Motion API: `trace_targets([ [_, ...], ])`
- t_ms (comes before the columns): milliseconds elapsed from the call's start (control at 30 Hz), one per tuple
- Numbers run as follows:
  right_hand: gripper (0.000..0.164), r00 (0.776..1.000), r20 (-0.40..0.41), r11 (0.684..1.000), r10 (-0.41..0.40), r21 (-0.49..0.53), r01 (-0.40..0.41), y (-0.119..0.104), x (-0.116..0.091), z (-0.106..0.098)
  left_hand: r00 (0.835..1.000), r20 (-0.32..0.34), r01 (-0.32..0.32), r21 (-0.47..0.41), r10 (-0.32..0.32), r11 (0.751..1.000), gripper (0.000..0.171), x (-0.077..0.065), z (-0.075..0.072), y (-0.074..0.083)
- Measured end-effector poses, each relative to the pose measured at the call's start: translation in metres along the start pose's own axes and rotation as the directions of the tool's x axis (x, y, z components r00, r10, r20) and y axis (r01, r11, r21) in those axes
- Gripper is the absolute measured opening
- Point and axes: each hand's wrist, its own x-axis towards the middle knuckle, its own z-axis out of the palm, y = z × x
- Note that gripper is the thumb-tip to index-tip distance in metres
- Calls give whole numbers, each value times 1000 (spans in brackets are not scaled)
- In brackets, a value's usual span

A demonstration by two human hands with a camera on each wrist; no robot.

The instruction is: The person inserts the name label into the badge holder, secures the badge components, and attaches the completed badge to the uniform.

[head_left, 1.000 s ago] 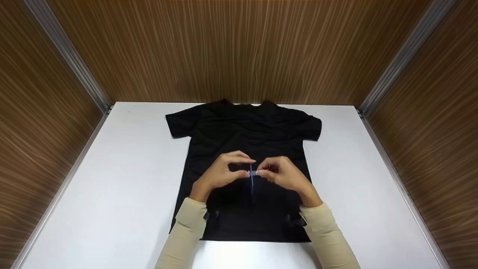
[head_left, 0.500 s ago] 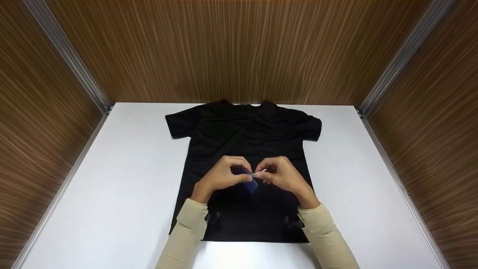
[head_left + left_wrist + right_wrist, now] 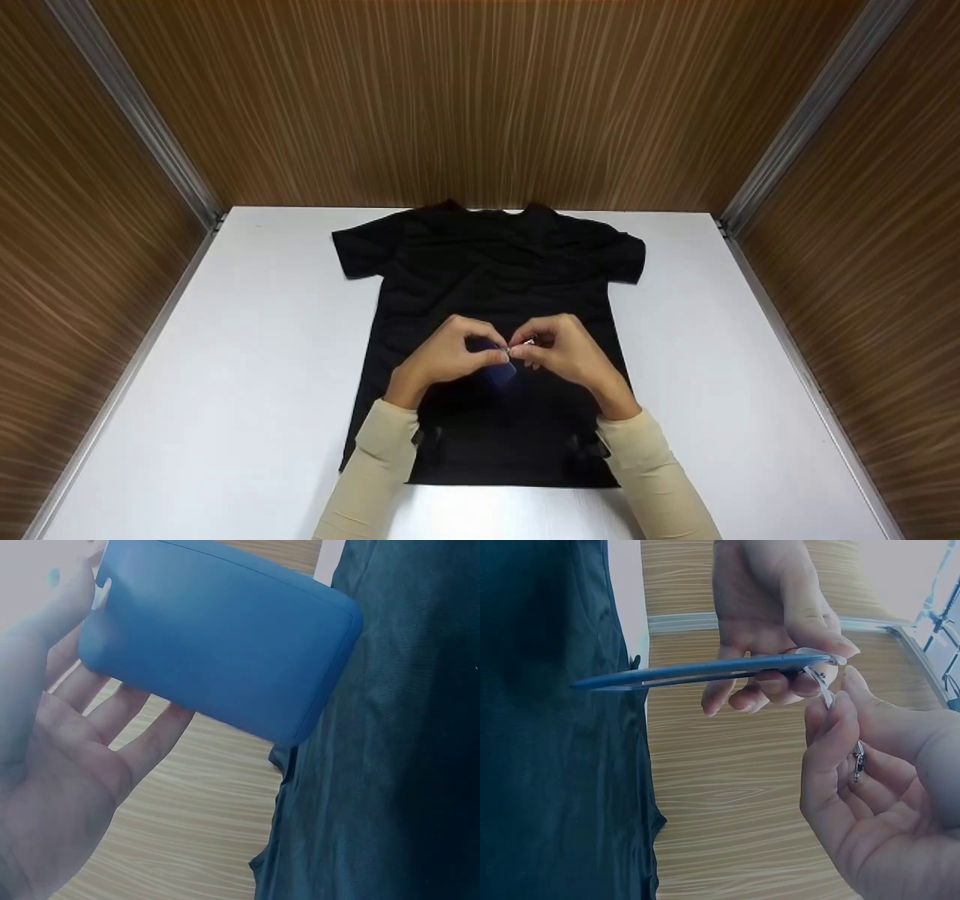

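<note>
A blue badge holder (image 3: 221,637), flat with rounded corners, hangs from my left hand (image 3: 450,351) over a black T-shirt (image 3: 487,270). My left thumb and fingertips pinch it near its slotted edge. In the right wrist view the holder is seen edge-on, with a clear strap (image 3: 823,690) joined to that edge. My right hand (image 3: 568,349) pinches this strap between thumb and forefinger. A small metal clip (image 3: 858,763) dangles at the strap's other end, inside the curl of my right fingers. Both hands' fingertips almost meet. The exact fastening is partly hidden by my fingertips.
The T-shirt lies spread out on a white table (image 3: 247,360), collar at the far side. Wood-grain panels (image 3: 480,97) enclose the table at the back and both sides, with metal strips (image 3: 142,120) along the corners.
The badge holder has turned from edge-on to slanting down under my left hand. My left fingertips have closed onto its edge, nearer my right hand; the clip has swung into my right hand.
</note>
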Motion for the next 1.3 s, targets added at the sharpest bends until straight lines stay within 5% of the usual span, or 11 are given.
trace_targets([
  [433, 16, 999, -4, 996, -47, 71, 47, 4, -2, -2, 1000, -4, -3, 22, 3, 1000, 11, -1, -3, -1],
  [967, 20, 995, -42, 996, -90, 7, 90, -4, -2, 1, 999, -15, 53, 61, -52, 997, 10, -2, -3, 0],
  [1300, 19, 988, -78, 991, -130, -4, 130, -6, -4, 4, 999, -34, 18, 23, -17, 1000, 9, -3, -2, -3],
])
